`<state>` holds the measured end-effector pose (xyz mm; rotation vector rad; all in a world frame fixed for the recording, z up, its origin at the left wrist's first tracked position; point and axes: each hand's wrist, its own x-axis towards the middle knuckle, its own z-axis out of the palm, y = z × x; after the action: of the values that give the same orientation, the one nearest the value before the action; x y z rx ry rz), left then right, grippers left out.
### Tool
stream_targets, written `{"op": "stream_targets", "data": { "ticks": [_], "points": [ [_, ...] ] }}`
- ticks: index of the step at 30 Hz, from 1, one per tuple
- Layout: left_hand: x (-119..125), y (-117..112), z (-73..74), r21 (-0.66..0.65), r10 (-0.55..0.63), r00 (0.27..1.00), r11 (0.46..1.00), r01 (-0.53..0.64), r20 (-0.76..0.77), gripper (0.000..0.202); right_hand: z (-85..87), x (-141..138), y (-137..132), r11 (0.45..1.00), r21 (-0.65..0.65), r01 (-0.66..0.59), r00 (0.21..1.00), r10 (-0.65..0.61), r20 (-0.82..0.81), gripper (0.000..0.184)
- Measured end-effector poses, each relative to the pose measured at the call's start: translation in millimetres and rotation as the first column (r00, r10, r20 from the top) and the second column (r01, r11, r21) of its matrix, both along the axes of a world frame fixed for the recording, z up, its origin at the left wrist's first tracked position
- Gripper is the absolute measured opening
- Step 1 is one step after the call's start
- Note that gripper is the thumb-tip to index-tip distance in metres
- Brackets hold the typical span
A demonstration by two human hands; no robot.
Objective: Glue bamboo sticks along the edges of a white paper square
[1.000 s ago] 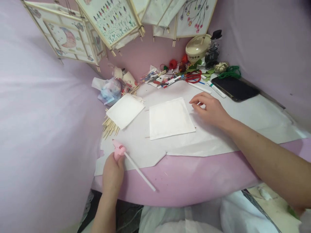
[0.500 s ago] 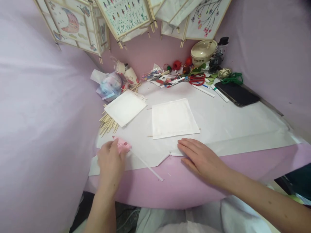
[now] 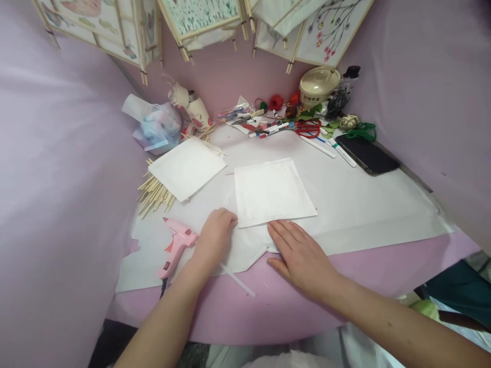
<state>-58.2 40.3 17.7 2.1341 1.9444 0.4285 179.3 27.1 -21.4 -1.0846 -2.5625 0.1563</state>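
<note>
- The square white paper panel [image 3: 274,191] lies flat on the white table covering [image 3: 364,204], directly before both hands.
- Left hand [image 3: 215,237]: fingers curled beside the near-left corner; I cannot tell whether they pinch anything.
- Right hand [image 3: 301,250]: fingers straight, close together at the near edge, visibly holding nothing.
- The panel looks light, thin, easily creased; opposite edges probably offer the gentlest hold.

And here's the cream lidded bowl [image 3: 319,86], a black-capped bottle [image 3: 346,88] just to its right! Red-handled scissors [image 3: 309,129] lie in front of the bowl; right of it and nearer, a dark phone [image 3: 366,156].
</note>
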Motion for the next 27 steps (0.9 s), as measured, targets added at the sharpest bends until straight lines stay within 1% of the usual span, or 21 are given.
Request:
{"op": "stream_targets", "data": {
  "ticks": [5, 12, 19, 27],
  "points": [
    [3.4, -3.4, 0.1, -0.011, 0.027, 0.999, 1.000, -0.027, 0.026, 0.018, -1.3, 1.4, -0.1, 0.999, 0.033, -0.005, 1.000, 0.005, 0.011, 0.064],
    [0.1, -5.3, -4.3, 0.023, -0.029, 0.999, 0.999, 0.028, 0.022, 0.018, 0.2, 2.1, 2.1, 0.999, 0.043, 0.000, 1.000, -0.001, 0.026, 0.068],
    [-1.5, -5.3, -8.4, 0.068, -0.057, 0.998, 0.996, 0.057, -0.014, 0.020, 1.5, 1.6, 3.9, 1.000, -0.009, 0.000, 0.999, 0.001, 0.043, 0.066],
    [-2.1, -5.9, -10.6, 0.107, -0.075, 0.996, 0.991, 0.080, -0.047, 0.019, 7.2, -1.6, 5.8, 0.999, -0.024, 0.021, 0.998, -0.019, 0.066, 0.066]
  ]
}}
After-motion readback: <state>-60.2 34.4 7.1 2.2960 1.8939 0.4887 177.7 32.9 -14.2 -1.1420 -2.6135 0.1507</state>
